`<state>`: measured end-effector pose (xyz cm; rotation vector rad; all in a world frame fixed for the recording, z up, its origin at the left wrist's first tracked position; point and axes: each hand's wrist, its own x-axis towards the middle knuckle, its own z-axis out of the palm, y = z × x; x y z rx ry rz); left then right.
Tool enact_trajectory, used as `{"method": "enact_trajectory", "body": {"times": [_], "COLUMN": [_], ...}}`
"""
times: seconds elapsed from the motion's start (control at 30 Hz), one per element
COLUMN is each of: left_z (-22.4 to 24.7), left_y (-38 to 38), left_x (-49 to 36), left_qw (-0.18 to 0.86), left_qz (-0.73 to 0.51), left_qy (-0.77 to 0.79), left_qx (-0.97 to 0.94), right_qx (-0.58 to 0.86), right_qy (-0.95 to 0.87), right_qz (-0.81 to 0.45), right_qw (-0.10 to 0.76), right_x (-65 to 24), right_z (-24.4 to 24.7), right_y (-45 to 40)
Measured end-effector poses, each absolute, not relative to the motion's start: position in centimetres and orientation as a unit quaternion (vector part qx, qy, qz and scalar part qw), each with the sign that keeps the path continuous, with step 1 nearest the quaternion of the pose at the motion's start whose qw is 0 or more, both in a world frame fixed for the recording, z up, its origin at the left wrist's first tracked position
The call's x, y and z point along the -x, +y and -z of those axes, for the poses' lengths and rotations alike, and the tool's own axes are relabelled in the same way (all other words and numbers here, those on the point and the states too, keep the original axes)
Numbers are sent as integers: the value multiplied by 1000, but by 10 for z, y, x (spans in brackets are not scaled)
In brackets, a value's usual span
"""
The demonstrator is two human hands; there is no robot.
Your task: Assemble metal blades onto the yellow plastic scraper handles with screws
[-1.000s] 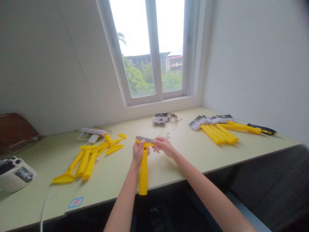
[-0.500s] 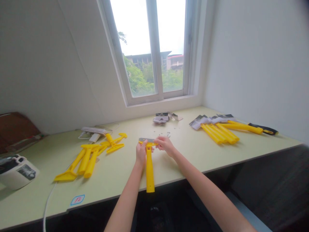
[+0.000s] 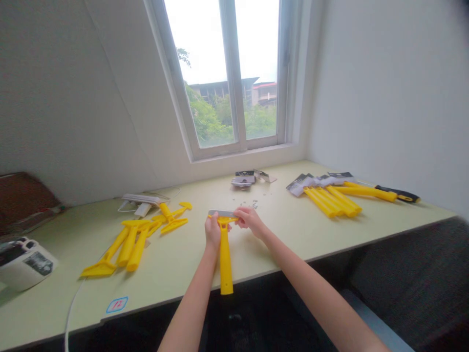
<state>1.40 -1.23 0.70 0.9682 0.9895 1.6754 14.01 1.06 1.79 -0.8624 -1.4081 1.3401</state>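
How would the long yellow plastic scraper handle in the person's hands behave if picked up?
The long yellow plastic scraper handle is probably stiff and light for its size, since its shaft runs straight from the left hand with no visible sag. Its smooth, glossy surface may be somewhat slippery, and its rounded-looking shaft might roll a little if set down.

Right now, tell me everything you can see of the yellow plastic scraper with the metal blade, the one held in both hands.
The yellow plastic scraper has a long, straight handle widening into a T-shaped head, with a flat grey metal blade along its far edge. The handle points back toward the person. The left hand grips the head's left side, the right hand its right end. Whether it touches the table cannot be told.
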Motion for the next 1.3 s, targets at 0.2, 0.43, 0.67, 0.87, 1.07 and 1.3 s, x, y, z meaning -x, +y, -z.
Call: {"method": "enact_trajectory", "body": {"times": [0.2,0.43,0.67,0.87,1.07,1.3], "left_z": [-5,-4,-6,-4,-2,-1], "left_y": [-12,-11,-14,-13,-12,-11], "left_x": [-12,-13,-15,-12,-12,-13], "left_qw": [459,462,489,494,478,473], "left_qz": [-683,-675,-653,-644,-639,-641], "left_qy": [405,406,414,413,417,419], "left_qx": [-398,-408,-404,-413,-435,-437], "right_qx": [349,361,381,381,377,380], "right_qy": [-585,-591,-597,-598,-593,-623], "right_qz": [-552,-535,-508,-510,-533,-510], "right_qw": [481,483,491,487,471,456], "right_x": [-140,-140,-140,-139,-138,-140], "right_z": [-16,-17,-15,-13,-12,-10], "right_y": [10,9,13,13,17,17]}}
